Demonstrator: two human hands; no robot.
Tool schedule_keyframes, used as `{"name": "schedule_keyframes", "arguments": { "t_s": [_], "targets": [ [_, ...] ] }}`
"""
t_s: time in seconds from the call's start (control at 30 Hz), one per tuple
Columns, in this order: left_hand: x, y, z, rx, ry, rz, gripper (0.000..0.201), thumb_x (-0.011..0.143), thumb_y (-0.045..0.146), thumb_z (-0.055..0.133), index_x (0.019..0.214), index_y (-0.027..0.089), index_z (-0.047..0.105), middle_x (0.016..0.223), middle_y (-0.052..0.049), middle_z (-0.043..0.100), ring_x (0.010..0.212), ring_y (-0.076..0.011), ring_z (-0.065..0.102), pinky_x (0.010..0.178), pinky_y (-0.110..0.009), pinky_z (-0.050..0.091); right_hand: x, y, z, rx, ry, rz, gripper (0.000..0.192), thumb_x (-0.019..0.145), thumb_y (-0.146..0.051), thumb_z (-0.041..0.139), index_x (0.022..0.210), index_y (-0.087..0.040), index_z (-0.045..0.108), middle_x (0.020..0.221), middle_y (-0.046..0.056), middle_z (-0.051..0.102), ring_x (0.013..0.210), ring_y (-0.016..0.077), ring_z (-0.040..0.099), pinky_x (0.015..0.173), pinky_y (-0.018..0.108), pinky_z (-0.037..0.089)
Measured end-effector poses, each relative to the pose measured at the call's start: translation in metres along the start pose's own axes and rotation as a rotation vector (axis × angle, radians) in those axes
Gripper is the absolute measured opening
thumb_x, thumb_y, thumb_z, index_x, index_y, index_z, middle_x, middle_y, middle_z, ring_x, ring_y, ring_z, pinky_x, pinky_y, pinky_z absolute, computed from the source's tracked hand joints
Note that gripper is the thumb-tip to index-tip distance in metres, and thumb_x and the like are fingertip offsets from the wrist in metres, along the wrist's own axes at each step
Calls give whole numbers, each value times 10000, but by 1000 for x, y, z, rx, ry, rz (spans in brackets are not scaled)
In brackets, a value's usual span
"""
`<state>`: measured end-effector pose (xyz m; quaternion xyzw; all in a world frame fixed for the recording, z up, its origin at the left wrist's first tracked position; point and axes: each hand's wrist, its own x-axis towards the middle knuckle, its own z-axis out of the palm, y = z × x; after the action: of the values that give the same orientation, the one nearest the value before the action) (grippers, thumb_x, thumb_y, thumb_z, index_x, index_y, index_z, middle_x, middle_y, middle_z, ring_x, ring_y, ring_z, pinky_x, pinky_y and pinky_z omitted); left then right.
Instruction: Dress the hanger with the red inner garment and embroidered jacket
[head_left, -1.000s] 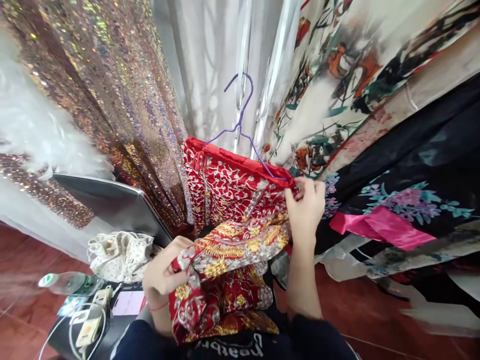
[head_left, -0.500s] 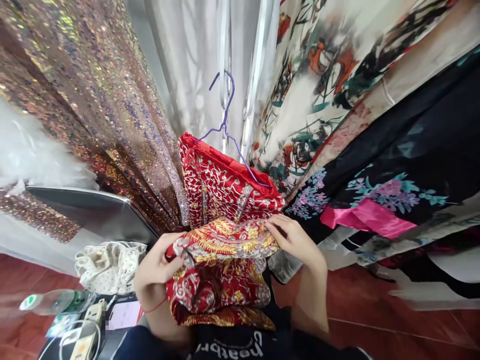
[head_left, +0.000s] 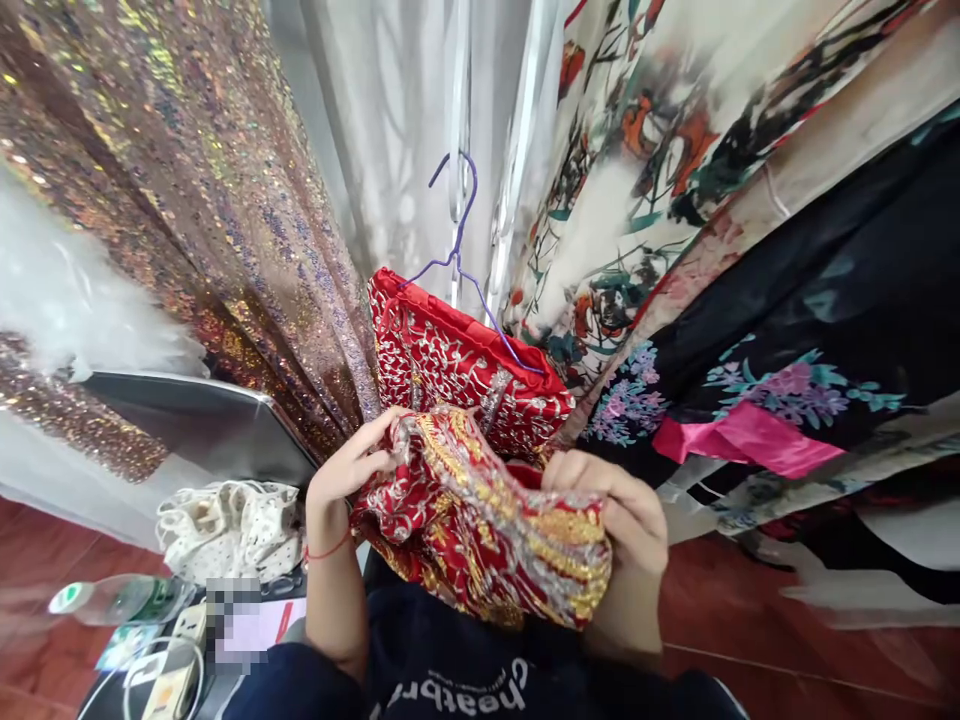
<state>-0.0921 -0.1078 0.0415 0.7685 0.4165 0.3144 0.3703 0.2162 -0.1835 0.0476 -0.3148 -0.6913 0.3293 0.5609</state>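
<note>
A red garment [head_left: 457, 365] with silver and gold embroidery hangs on a purple wire hanger [head_left: 469, 270] in front of me. Its lower part [head_left: 495, 520] is bunched up between my hands. My left hand [head_left: 352, 465] pinches the bunched cloth at its upper left edge; a red thread circles that wrist. My right hand [head_left: 622, 505] grips the gold-trimmed fold on the right, fingers curled over it.
A sequined gold-brown dress [head_left: 202, 200] hangs at left, floral robes [head_left: 750, 250] at right, sheer white curtain [head_left: 390, 130] behind. Low left: an open laptop [head_left: 202, 425], a cream lace bag [head_left: 225, 525], a water bottle [head_left: 112, 600], a power strip with cables [head_left: 169, 670]. Red tiled floor [head_left: 750, 620].
My right hand came down from the hanger's right end to the cloth. Both hands have gathered the lower part of the garment upward into a tighter bunch.
</note>
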Motion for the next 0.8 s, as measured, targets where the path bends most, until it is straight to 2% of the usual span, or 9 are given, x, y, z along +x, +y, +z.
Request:
{"name": "schedule_keyframes", "arguments": {
  "t_s": [0.07,0.17,0.23,0.33,0.47,0.53,0.63,0.7,0.8],
  "targets": [
    [-1,-4,6,-53,-78,9,469,769,319,574,1217,182,595,1108,-98,711,1056,-258,644,945,-372,527,14,4,-5,83,95,26,418,947,-521,428,651,-232,492,690,50,533,663,224,557,633,401,490],
    [0,-2,17,7,-102,-22,440,776,344,631,1180,168,633,903,-53,715,824,-194,633,784,-302,541,26,15,-10,173,131,23,380,928,-484,471,654,-222,457,823,64,547,778,237,582,700,410,497],
    [2,2,21,42,30,-61,313,785,310,589,1039,153,687,708,6,640,626,-125,530,620,-231,472,28,22,-12,106,132,10,372,961,-451,426,671,-219,437,921,71,543,890,245,588,783,421,496],
    [4,12,18,51,307,-64,191,752,234,531,777,132,690,563,37,509,497,-68,362,489,-194,313,28,29,-12,-202,126,-15,393,1008,-489,303,752,-227,444,1016,84,511,1023,253,568,903,444,475],
    [1,27,4,112,560,0,145,733,186,532,691,142,663,579,28,550,476,-56,353,460,-199,267,26,32,-8,-581,22,138,518,826,-682,594,966,-222,402,1210,162,450,1153,322,558,913,451,496],
    [3,32,-2,188,622,25,138,744,173,541,718,155,676,592,29,577,471,-62,370,470,-209,295,26,33,-3,-685,8,338,561,780,-645,666,985,-225,356,1164,171,496,1045,332,617,805,426,514],
    [11,37,-11,324,636,81,156,778,152,534,766,177,687,691,6,654,581,-102,527,600,-235,426,26,32,2,-674,-66,537,310,880,-446,547,940,-244,319,838,46,568,722,259,634,643,354,469],
    [19,39,-18,417,608,124,173,805,149,520,796,193,687,835,-22,707,771,-150,627,768,-281,487,28,28,4,-572,-117,485,175,885,-307,487,905,-252,322,719,-16,533,619,203,587,603,304,437],
    [28,44,-30,520,602,132,168,812,163,515,784,205,675,951,-42,721,914,-190,637,914,-352,473,32,14,8,-413,-190,245,107,872,-197,478,925,-247,399,738,-34,556,613,147,564,598,253,435]
  ]
}}
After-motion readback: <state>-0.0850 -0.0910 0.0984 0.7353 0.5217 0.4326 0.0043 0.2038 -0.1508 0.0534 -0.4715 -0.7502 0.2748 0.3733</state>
